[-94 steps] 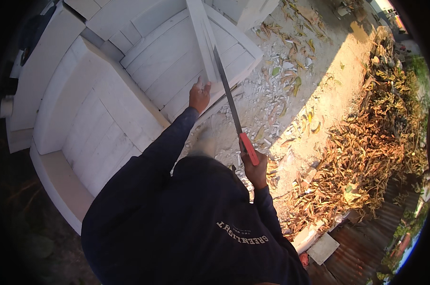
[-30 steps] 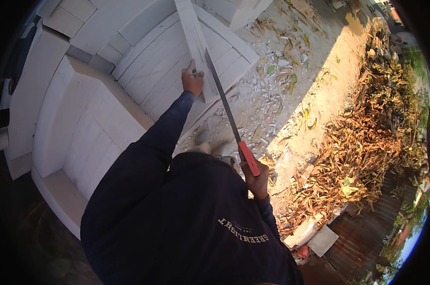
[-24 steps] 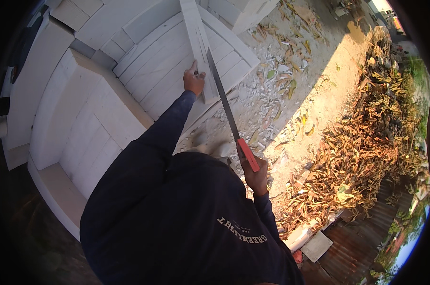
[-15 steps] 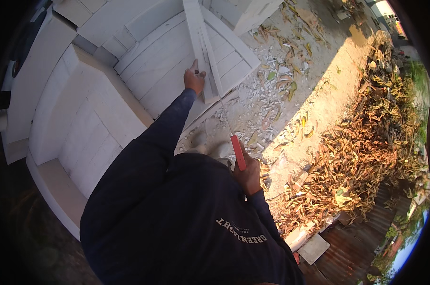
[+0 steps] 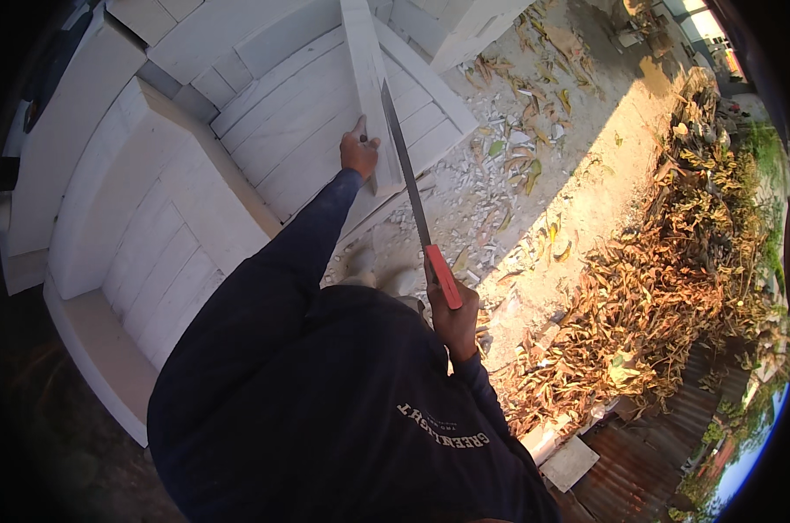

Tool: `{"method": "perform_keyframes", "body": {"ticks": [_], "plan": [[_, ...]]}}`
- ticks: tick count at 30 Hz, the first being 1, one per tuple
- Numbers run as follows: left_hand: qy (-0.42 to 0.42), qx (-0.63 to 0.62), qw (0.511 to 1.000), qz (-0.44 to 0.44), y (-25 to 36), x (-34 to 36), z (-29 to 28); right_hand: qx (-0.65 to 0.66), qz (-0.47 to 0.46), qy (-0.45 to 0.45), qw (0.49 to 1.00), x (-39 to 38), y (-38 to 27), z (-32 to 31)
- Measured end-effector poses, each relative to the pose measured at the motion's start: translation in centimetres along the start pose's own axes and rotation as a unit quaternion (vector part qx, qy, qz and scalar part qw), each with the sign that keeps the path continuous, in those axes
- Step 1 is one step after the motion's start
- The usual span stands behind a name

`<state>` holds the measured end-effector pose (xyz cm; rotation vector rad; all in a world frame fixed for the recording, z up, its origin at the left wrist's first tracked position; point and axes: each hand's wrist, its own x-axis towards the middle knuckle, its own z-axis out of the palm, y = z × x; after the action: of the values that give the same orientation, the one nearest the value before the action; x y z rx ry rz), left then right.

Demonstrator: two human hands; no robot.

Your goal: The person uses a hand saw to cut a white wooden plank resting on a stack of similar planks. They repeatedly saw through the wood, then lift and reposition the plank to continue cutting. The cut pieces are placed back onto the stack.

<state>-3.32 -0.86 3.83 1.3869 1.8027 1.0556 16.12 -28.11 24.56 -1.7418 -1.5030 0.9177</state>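
Head view: white strip (image 5: 371,87) laid on white blocks (image 5: 282,122), apparently steadied by left hand (image 5: 358,155), fingers' closure unclear; saw (image 5: 415,196) gripped at red handle (image 5: 443,277) by right hand (image 5: 456,318), fingers closed, seemingly for control.

Dark navy, near-black top (image 5: 308,401), loose fit. Pale lettering (image 5: 445,429) on the chest: one curved row of blocky capitals, a smaller row alongside. Long sleeves, same dark cloth; left sleeve (image 5: 301,231) bluer toward the cuff, right sleeve (image 5: 479,383) likewise, both reaching the wrist. Hands (image 5: 360,157) bare.
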Motion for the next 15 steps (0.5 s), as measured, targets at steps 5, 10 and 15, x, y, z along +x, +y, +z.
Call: {"method": "perform_keyframes", "body": {"ticks": [5,10,15], "plan": [[-0.005,-0.013,1.0,0.007,-0.3,0.2,-0.1,0.03,0.009,-0.006,0.999,2.5,0.5,1.1],[0.005,-0.002,1.0,0.004,-0.2,0.0,0.0,0.002,-0.017,-0.019,1.0,3.7,1.2,1.2],[-0.002,0.002,1.0,0.002,-0.3,0.1,0.2,0.01,-0.033,-0.05,0.998,5.4,2.0,1.3]]}}
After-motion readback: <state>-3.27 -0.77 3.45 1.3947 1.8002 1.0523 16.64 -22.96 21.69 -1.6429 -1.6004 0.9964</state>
